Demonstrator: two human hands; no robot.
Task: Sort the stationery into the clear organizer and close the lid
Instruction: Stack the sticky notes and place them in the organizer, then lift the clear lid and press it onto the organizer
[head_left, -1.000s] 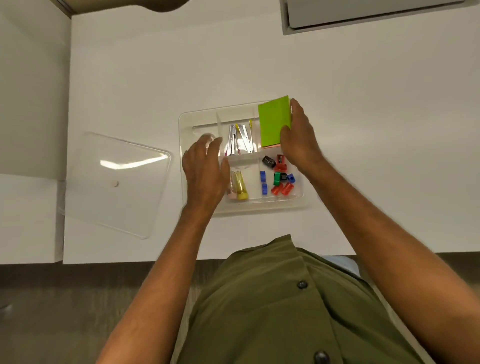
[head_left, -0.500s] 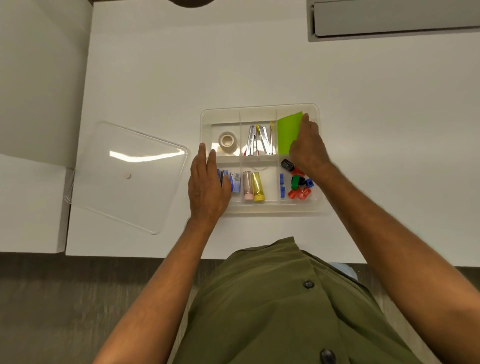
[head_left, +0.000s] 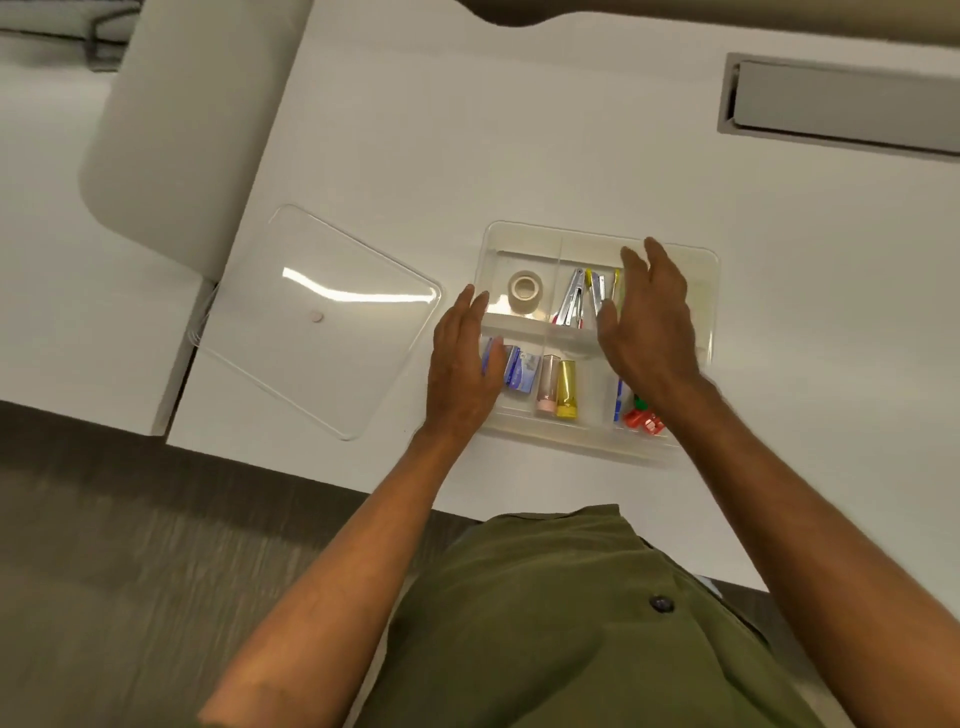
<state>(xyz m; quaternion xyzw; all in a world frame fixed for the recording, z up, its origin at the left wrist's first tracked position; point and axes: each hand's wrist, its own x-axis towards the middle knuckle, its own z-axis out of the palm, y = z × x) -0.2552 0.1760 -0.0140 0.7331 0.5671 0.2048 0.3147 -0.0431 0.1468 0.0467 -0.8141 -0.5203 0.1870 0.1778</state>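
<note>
White table (head_left: 519, 130); clear organizer (head_left: 711, 312) uncovered, compartments filled; lid (head_left: 322, 322) beside; both hands spread, empty.

An organizer (head_left: 711, 291) sits on a counter (head_left: 519, 130), its lid (head_left: 332, 317) lying flat to its left. A tape roll (head_left: 525, 287) rests in the back-left compartment; staplers (head_left: 571, 299) lie beside it.
</note>
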